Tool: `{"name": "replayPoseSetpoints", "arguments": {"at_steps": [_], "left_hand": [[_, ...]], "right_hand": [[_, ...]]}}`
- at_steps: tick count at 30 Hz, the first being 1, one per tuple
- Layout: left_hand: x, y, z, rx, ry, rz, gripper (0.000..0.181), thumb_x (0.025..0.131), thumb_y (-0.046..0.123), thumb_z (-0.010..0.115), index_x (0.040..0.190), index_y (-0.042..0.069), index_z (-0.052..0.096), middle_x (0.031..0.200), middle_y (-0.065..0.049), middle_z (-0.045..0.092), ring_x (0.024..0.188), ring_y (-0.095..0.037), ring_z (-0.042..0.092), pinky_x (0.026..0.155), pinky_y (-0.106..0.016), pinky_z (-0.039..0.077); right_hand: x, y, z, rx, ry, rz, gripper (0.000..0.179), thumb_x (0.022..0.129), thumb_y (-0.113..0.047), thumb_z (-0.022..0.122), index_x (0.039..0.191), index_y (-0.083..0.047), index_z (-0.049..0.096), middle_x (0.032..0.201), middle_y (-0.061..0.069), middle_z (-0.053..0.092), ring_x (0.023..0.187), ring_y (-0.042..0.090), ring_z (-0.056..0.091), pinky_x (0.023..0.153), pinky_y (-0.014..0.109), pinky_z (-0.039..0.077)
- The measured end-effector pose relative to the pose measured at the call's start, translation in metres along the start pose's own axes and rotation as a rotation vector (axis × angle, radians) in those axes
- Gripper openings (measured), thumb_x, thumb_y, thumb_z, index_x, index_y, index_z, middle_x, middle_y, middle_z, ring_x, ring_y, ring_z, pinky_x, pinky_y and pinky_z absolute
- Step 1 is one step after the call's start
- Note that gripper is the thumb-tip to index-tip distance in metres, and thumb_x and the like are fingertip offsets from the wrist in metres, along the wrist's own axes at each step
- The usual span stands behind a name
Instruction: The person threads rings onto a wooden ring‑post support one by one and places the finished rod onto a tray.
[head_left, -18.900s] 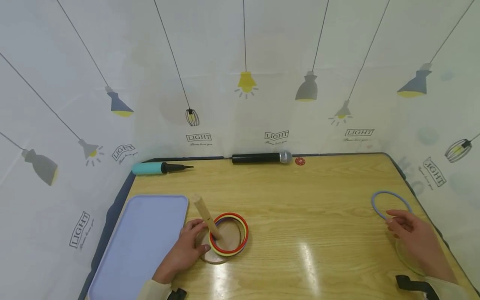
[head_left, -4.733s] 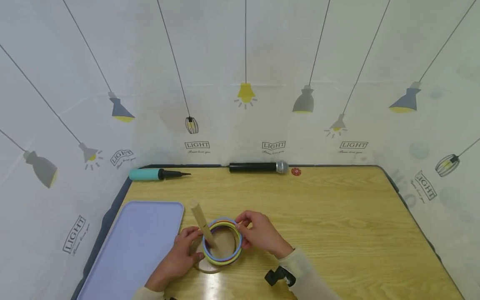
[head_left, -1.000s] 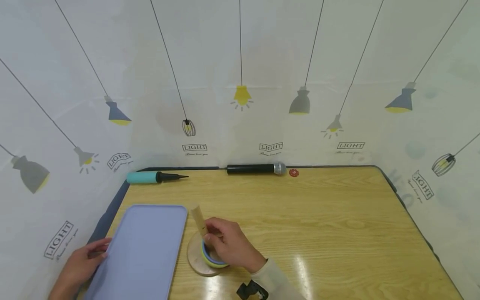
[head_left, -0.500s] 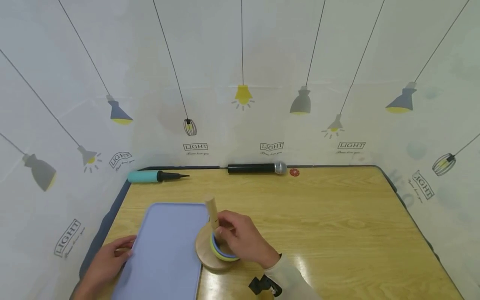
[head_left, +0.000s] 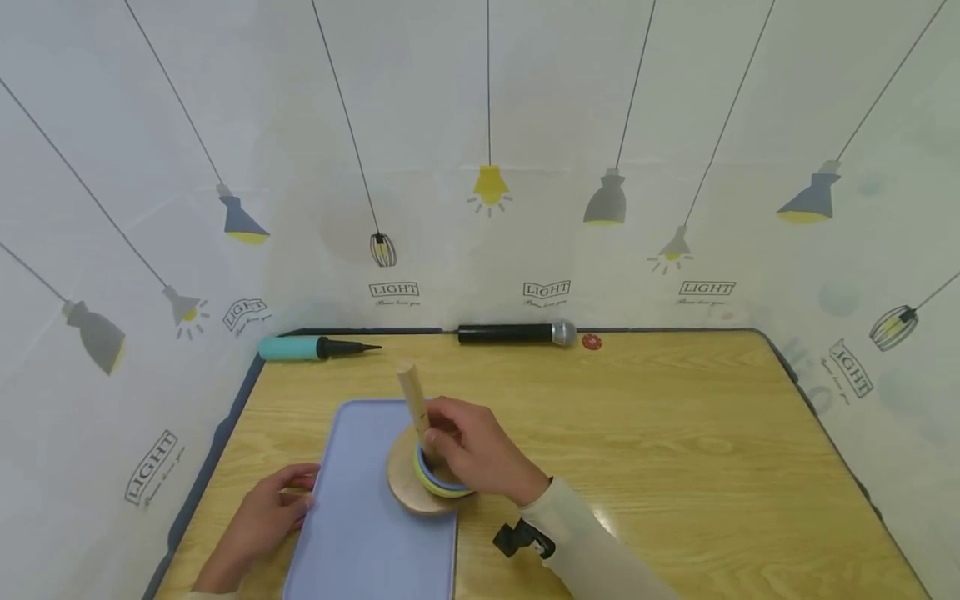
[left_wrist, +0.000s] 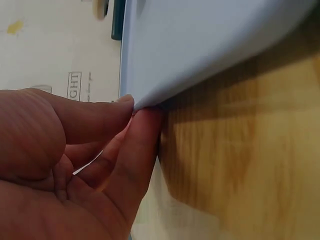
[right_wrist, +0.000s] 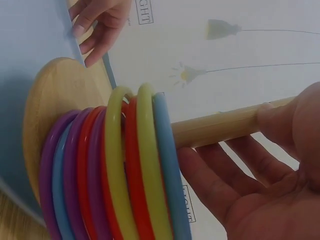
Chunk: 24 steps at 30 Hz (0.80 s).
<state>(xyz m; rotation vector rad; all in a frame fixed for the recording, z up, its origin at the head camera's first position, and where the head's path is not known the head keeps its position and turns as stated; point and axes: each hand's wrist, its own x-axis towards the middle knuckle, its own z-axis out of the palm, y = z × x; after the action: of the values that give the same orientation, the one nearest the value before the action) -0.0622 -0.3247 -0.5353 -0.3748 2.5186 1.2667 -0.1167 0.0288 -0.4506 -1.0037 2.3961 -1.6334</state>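
My right hand (head_left: pixel 487 450) grips the wooden peg (head_left: pixel 412 396) of a ring toss stand. The stand's round wooden base (head_left: pixel 402 483) is over the right part of the lavender tray (head_left: pixel 360 542); whether it touches the tray I cannot tell. Several stacked rings (right_wrist: pixel 117 175) in purple, blue, red and yellow hang around the peg, a blue one outermost. In the left wrist view, thumb and finger of my left hand (left_wrist: pixel 100 145) pinch the tray's rim, which looks tilted off the table there.
A teal hand pump (head_left: pixel 292 347) with a black nozzle lies at the back left of the wooden table (head_left: pixel 660 433). Along the back edge are a black microphone (head_left: pixel 510 333) and a red chip (head_left: pixel 592 342). A lamp-printed cloth (head_left: pixel 435 108) encloses the table.
Earlier, the blue ring went from the table's right side onto the stand. Since then my left hand has moved from the stand to the tray and shifted it right; the stand is now over it.
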Motion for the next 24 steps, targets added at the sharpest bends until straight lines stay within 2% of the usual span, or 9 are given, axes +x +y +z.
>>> {"name": "replayPoseSetpoints", "arguments": {"at_steps": [4,8,17,24], "left_hand": [[0.001,0.008,0.011,-0.033,-0.01,0.049,0.046,0.099,-0.003,0.067,0.144,0.003,0.06,0.129,-0.021,0.067,0.1,-0.022,0.072,0.072,-0.034,0.063],[0.001,0.018,0.02,-0.067,-0.013,0.07,0.045,0.098,-0.003,0.068,0.142,0.002,0.062,0.127,-0.02,0.067,0.098,-0.022,0.073,0.071,-0.034,0.063],[0.003,0.031,0.036,-0.085,-0.021,0.051,0.046,0.096,-0.003,0.07,0.141,0.005,0.063,0.126,-0.018,0.067,0.098,-0.02,0.071,0.073,-0.035,0.063],[-0.002,0.039,0.04,-0.113,-0.029,0.037,0.047,0.095,-0.004,0.071,0.141,0.004,0.062,0.125,-0.018,0.065,0.095,-0.019,0.07,0.073,-0.034,0.063]], "right_hand": [[0.012,0.003,0.008,-0.001,-0.025,0.024,0.023,0.107,-0.011,0.06,0.128,-0.01,0.069,0.119,0.003,0.074,0.105,0.009,0.069,0.093,0.028,0.057],[0.023,0.009,0.018,-0.006,-0.054,0.033,0.025,0.107,-0.013,0.06,0.13,-0.011,0.069,0.119,0.003,0.074,0.105,0.007,0.068,0.093,0.026,0.056],[0.028,0.021,0.037,-0.022,-0.055,-0.008,0.019,0.105,-0.012,0.063,0.122,-0.011,0.07,0.112,0.003,0.075,0.101,0.005,0.068,0.089,0.023,0.056],[0.026,0.019,0.045,-0.009,-0.065,0.003,0.018,0.105,-0.012,0.063,0.122,-0.012,0.071,0.111,0.002,0.075,0.1,0.002,0.068,0.089,0.021,0.056]]}}
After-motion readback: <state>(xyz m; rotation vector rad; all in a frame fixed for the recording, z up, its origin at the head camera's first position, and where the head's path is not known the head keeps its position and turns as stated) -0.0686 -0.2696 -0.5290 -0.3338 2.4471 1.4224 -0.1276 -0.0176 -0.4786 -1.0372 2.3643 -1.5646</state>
